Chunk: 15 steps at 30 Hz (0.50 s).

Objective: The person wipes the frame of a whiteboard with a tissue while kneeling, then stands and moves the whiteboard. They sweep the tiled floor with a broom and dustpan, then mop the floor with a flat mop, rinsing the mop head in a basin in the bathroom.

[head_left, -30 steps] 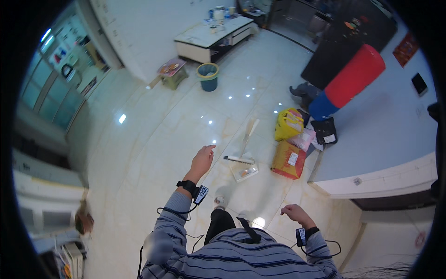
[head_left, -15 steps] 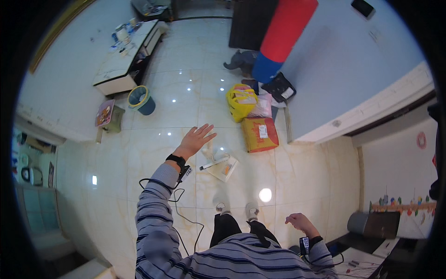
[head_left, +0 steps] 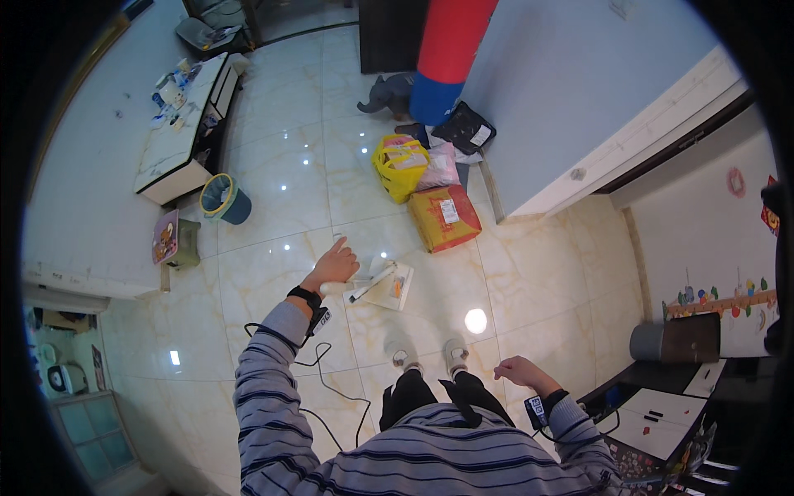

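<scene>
Above the floor, my left hand (head_left: 336, 264) is stretched forward with its index finger extended and the other fingers bent; I see nothing in it. Just right of it, a flat cream-white piece (head_left: 395, 291) with an orange patch lies on the tiles. Across that piece rests a white stick (head_left: 374, 283) with a dark end. A pale rounded part beside my left wrist is partly covered, so its kind is unclear. At lower right, my right hand (head_left: 524, 374) is held near my side, its fingers curled in with nothing visible in them.
Ahead stand a red and yellow box (head_left: 445, 218), a yellow bag (head_left: 401, 168) and a red and blue punching bag (head_left: 447, 62). Left are a bin (head_left: 226, 200), a small stool (head_left: 176, 240) and a low cabinet (head_left: 178, 132). A black cable (head_left: 331, 393) hangs by my left arm.
My left hand has come lower and slightly left, its spread fingers now mostly bent except the index. The view has turned, and my right hand remains curled near my side.
</scene>
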Motion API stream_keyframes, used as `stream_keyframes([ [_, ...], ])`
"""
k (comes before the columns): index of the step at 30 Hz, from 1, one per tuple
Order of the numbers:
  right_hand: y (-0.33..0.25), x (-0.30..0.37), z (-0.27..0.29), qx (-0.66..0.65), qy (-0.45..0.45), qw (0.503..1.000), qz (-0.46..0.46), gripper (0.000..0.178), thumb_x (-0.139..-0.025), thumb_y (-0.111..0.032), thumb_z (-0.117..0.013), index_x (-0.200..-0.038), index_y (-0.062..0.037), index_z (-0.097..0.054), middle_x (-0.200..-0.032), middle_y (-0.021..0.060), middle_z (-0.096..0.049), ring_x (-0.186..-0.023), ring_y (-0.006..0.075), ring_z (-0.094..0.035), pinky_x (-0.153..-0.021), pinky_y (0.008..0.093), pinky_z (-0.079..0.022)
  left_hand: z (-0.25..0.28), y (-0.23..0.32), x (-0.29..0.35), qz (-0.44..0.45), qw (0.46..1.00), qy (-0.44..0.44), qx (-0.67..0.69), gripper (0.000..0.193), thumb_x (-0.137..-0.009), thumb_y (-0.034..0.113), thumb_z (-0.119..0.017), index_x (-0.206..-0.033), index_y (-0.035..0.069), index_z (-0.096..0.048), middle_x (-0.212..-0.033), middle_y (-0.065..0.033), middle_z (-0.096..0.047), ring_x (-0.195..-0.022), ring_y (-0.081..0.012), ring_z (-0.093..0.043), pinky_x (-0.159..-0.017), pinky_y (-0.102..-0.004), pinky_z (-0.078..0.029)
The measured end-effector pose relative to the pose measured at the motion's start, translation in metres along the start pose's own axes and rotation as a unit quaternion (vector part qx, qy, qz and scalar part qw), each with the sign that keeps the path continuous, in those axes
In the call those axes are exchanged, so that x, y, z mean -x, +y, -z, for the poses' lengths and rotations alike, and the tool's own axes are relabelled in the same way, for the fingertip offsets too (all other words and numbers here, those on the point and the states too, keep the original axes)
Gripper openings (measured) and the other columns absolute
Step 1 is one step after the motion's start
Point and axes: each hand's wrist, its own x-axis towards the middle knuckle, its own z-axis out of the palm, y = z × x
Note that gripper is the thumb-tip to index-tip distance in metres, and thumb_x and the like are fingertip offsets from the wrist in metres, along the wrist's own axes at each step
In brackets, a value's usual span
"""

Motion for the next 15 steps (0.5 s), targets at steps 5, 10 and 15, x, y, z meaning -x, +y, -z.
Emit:
stream_keyframes([
  [5, -0.029, -0.026, 0.004, 0.055, -0.030, 0.998, 0.028, 0.034, -0.083, -0.037, -0.053, -0.080, -0.0062, -0.068, -0.077, 0.0135, -0.065, -0.074, 0.0241, -0.061, -0.070, 0.0330, -0.047, -0.012, 0.012, 0.036, 0.051, 0.993, -0.106, 0.033, 0.008, -0.070, 0.017, -0.057, -0.068, 0.012, -0.063, -0.071, -0.0048, -0.064, -0.082, -0.0234, -0.059, -0.091, -0.0364, -0.038],
  [10, -0.069, -0.069, -0.001, 0.046, -0.072, 0.996, 0.039, 0.034, -0.082, -0.037, -0.053, -0.080, -0.0062, -0.068, -0.075, 0.0114, -0.064, -0.070, 0.0221, -0.060, -0.065, 0.0327, -0.046, -0.015, 0.042, 0.075, 0.225, 0.957, -0.069, 0.171, 0.007, -0.068, 0.016, -0.061, -0.070, 0.010, -0.063, -0.069, -0.0119, -0.063, -0.071, -0.0300, -0.061, -0.065, -0.0412, -0.047],
  [15, -0.101, -0.127, -0.032, -0.133, -0.187, 0.973, -0.013, 0.027, -0.084, -0.029, -0.055, -0.082, -0.0038, -0.066, -0.058, 0.0004, -0.051, -0.044, 0.0099, -0.045, -0.040, 0.0236, -0.036, 0.018, 0.094, 0.125, 0.459, 0.849, 0.037, 0.259, 0.012, -0.075, 0.022, -0.063, -0.078, 0.010, -0.062, -0.073, -0.0107, -0.062, -0.072, -0.0306, -0.061, -0.066, -0.0396, -0.049],
])
